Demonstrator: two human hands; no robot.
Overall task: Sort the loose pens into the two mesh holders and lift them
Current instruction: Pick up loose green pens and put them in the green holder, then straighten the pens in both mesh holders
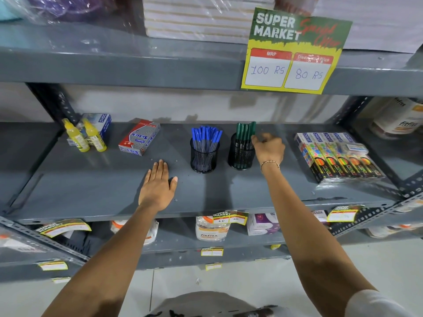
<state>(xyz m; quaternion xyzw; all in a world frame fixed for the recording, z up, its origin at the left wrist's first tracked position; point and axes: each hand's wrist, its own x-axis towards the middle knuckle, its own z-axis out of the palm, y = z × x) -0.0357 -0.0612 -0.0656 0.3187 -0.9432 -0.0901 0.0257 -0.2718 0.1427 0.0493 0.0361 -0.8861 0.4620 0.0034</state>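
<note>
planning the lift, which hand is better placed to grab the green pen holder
Right. The right hand is already at the green pens in their mesh holder; the left hand lies flat on the shelf, beyond the blue pen holder.

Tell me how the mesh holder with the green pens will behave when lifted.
The holder with green pens is probably light and stiff, being wire mesh. The green pens stand tall above its rim, so it may tip or spill if tilted.

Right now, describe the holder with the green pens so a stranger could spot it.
On the grey metal shelf, below the yellow price sign, stand two black mesh cups. It is the right one, beside the right hand; its neighbour holds blue-capped pens.
</note>
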